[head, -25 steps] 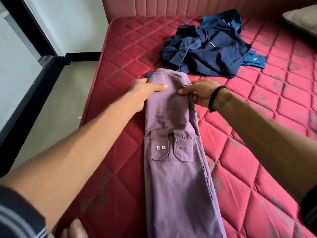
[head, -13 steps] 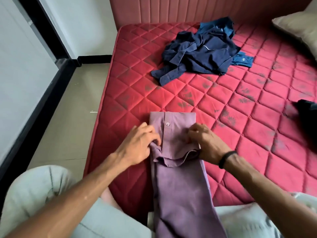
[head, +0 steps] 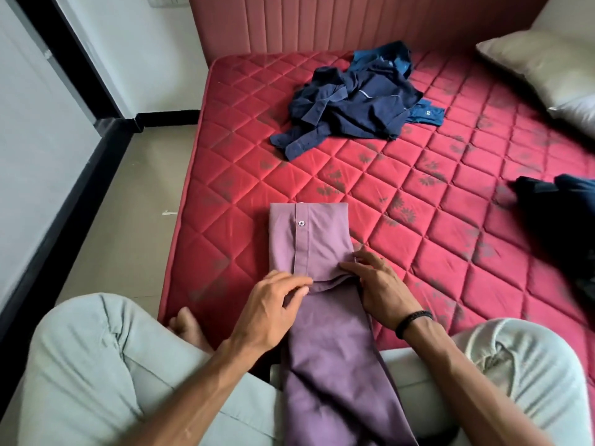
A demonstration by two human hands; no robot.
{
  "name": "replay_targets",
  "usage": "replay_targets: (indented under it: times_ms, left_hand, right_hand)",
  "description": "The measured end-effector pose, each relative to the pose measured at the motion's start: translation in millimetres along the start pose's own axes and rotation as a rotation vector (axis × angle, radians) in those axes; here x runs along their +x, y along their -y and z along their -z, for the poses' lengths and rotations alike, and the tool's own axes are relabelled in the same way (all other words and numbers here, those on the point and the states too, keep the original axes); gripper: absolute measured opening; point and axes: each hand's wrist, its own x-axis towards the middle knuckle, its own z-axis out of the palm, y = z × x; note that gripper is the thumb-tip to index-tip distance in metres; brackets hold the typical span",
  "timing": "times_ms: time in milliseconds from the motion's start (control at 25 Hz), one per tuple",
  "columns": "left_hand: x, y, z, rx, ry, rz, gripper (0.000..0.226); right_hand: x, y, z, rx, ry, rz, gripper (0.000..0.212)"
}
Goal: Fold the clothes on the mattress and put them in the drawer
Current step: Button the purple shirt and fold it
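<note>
A purple shirt [head: 317, 239] lies in a long narrow strip on the red quilted mattress [head: 434, 220], its far end doubled back toward me with the button placket on top. Its near end runs down between my knees. My left hand [head: 273, 305] pinches the folded edge on the left side between thumb and fingers. On the right side of that edge, my right hand [head: 376, 286], with a black wristband, rests with fingers spread. A crumpled navy shirt pile [head: 351, 107] lies farther up the mattress, apart from both hands.
Another dark garment [head: 560, 207] lies at the mattress's right edge of view. Pillows [head: 544, 62] sit at the far right by the padded headboard [head: 354, 20]. My knees in light trousers [head: 96, 365] flank the shirt. The floor [head: 128, 220] lies left of the mattress.
The far end of the purple shirt was brought toward me and laid over the strip. Both hands came back with it and now sit at the folded edge.
</note>
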Motion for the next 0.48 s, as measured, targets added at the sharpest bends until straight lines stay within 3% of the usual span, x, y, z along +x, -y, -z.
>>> replay_targets:
  times_ms: [120,280,360,480]
  left_hand:
    - [3.9,-2.0,14.5,0.112,-0.072,0.03,0.035]
    - [-7.1,-2.8,1.8,0.293,0.268,-0.141,0.069]
    - [-17.5,2.9,-17.0,0.433,0.4,-0.165,0.072]
    - [-24.9,16.3,-28.4,0.462,0.462,-0.162,0.069]
  right_hand:
    - [-9.0,1.4,9.9,-0.045,0.095,-0.044,0.061]
    - [-40.7,16.2,21.1,-0.297,0.31,0.074,0.103]
    - [-55.0,26.1,24.9,-0.389,0.376,0.223,0.097]
    - [-60.2,34.6,33.2,-0.413,0.467,0.323,0.085]
